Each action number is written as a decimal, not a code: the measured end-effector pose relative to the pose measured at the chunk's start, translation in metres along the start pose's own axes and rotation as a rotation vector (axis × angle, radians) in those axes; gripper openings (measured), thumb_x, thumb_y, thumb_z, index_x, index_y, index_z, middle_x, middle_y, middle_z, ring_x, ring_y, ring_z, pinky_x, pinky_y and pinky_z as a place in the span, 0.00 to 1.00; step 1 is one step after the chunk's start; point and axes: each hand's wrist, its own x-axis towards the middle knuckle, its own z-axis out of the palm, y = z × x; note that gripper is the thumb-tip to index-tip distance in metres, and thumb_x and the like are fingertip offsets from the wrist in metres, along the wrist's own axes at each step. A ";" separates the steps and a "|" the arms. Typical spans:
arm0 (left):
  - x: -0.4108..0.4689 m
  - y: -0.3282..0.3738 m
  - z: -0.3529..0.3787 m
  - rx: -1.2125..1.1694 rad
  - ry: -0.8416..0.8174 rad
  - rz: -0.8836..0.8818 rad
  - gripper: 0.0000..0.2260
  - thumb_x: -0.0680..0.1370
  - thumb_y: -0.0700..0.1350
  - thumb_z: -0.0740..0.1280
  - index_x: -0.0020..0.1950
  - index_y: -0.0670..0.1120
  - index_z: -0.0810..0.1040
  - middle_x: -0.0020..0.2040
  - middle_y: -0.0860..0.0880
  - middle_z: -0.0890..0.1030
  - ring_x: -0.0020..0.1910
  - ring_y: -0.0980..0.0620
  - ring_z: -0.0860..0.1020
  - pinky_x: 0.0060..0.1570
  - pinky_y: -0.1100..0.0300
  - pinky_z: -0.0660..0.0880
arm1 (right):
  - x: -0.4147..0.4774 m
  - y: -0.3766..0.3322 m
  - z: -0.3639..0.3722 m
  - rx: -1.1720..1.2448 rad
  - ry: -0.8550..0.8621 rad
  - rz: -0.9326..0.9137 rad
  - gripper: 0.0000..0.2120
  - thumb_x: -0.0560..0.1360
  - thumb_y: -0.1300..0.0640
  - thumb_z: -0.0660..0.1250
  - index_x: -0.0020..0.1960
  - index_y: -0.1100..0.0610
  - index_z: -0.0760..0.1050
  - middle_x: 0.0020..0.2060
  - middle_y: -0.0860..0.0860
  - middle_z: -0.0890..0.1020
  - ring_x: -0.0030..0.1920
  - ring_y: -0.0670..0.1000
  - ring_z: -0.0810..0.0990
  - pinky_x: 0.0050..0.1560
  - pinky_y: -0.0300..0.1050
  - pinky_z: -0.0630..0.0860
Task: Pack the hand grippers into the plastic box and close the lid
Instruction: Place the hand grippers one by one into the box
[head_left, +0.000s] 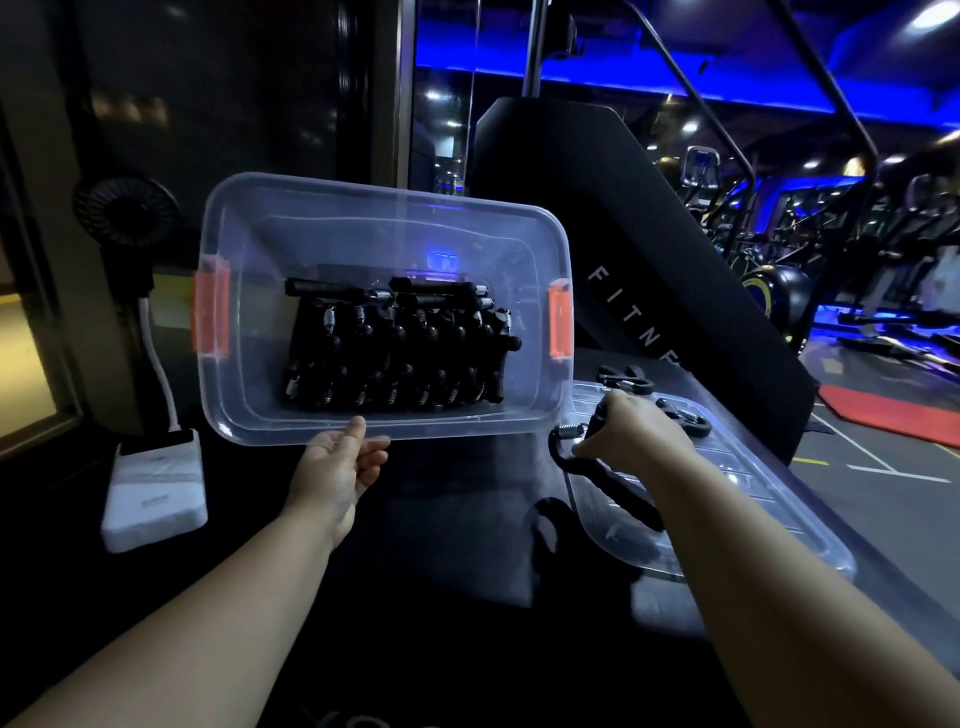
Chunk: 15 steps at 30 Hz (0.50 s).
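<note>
A clear plastic box (249, 249) with orange latches is tipped toward me, its near rim gripped by my left hand (340, 462). Several black hand grippers (395, 353) with steel springs lie packed in rows inside it. To the right, the clear lid (727, 514) lies flat on the dark table. My right hand (631, 431) holds one black hand gripper (566, 449) just above the lid's left end. Two more loose hand grippers rest further back, one on the lid (688, 420) and one just beyond it (626, 380).
A white box-shaped device (156, 483) with a white cable sits at the table's left, below a small black fan (124, 213). A black fitness machine panel (649, 270) rises behind the box. Gym floor and machines lie to the right.
</note>
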 end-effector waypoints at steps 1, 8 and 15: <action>0.000 0.000 0.000 -0.003 0.000 -0.002 0.09 0.81 0.49 0.61 0.52 0.44 0.73 0.43 0.47 0.82 0.37 0.56 0.77 0.38 0.63 0.73 | 0.000 -0.001 -0.001 0.018 -0.022 -0.011 0.19 0.62 0.46 0.73 0.46 0.53 0.72 0.39 0.49 0.80 0.40 0.52 0.81 0.43 0.48 0.80; -0.001 -0.002 -0.003 -0.020 -0.016 -0.016 0.11 0.81 0.50 0.61 0.55 0.43 0.72 0.44 0.46 0.82 0.38 0.55 0.78 0.39 0.63 0.74 | 0.005 -0.012 -0.020 0.193 -0.081 -0.118 0.12 0.66 0.50 0.73 0.43 0.54 0.75 0.34 0.51 0.83 0.36 0.52 0.84 0.43 0.50 0.81; -0.002 0.000 -0.003 -0.086 0.001 -0.027 0.14 0.82 0.54 0.55 0.44 0.46 0.70 0.44 0.44 0.83 0.39 0.52 0.79 0.40 0.61 0.74 | 0.005 -0.061 -0.035 0.636 -0.198 -0.212 0.14 0.69 0.51 0.67 0.43 0.62 0.77 0.36 0.60 0.81 0.33 0.57 0.78 0.38 0.52 0.72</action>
